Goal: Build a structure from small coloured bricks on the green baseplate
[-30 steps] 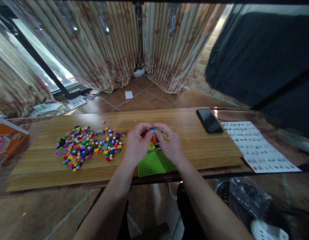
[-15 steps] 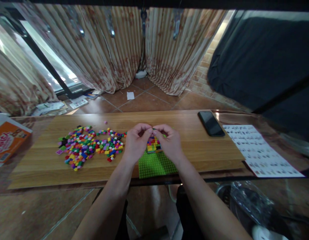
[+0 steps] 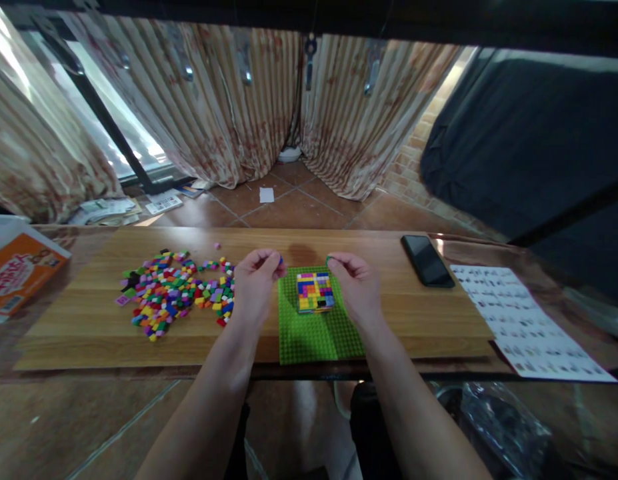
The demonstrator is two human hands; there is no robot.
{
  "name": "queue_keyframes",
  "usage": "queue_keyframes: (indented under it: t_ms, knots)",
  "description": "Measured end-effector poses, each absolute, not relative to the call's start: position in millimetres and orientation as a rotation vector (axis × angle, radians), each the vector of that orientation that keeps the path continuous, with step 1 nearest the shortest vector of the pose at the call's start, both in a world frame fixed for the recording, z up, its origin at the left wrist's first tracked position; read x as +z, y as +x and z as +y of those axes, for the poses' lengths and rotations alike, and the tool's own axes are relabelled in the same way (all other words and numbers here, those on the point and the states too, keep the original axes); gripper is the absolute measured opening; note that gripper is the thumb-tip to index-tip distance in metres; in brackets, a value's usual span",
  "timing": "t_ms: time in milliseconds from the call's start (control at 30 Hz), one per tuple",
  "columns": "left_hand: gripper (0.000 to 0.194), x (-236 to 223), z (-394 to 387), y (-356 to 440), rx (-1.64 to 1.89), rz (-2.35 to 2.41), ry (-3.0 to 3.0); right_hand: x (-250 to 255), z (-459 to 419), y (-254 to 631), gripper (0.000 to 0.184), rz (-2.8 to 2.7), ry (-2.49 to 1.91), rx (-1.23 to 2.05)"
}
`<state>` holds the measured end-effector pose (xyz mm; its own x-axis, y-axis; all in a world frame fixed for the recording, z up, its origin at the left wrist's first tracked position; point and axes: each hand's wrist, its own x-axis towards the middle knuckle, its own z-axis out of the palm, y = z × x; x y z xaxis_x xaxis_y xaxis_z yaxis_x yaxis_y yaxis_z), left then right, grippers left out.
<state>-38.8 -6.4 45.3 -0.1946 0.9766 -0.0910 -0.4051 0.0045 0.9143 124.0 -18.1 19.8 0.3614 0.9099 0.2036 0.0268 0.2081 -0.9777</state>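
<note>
A green studded baseplate [image 3: 309, 340] lies near the front edge of the wooden board. On it stands a square block of multicoloured toy bricks [image 3: 315, 292], several layers high. My left hand [image 3: 256, 277] is above the plate's left edge, thumb and fingers pinched on a small blue toy brick [image 3: 281, 260]. Over the plate's right edge, my right hand [image 3: 353, 280] pinches a small green toy brick [image 3: 329, 259]. Both hands are apart from the brick block, one on each side of it. The fingers cover most of each held brick.
Loose coloured bricks [image 3: 163, 293] are spread over the left of the wooden board [image 3: 379, 333], partly behind my left hand. A black phone [image 3: 427, 261] and a printed sheet [image 3: 523, 320] lie to the right. An orange and white box [image 3: 23, 273] stands at far left.
My hands were together over the brick block and have moved apart, left and right. The block now shows fully. A blue brick shows in the left hand and a green one in the right.
</note>
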Motion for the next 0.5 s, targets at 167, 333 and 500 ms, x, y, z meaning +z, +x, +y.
queue_keyframes:
  t_ms: [167,333,500]
  knots:
    - [0.017,41,-15,-32,1.328,1.052,0.684,16,-21,116,0.020,-1.092,-1.209,0.801]
    - [0.013,45,-21,-32,1.176,0.947,0.562,15,-25,111,0.020,-1.235,-1.215,0.735]
    - [0.012,45,-18,-37,1.273,0.974,0.568,24,-32,99,0.014,-1.465,-1.228,0.523]
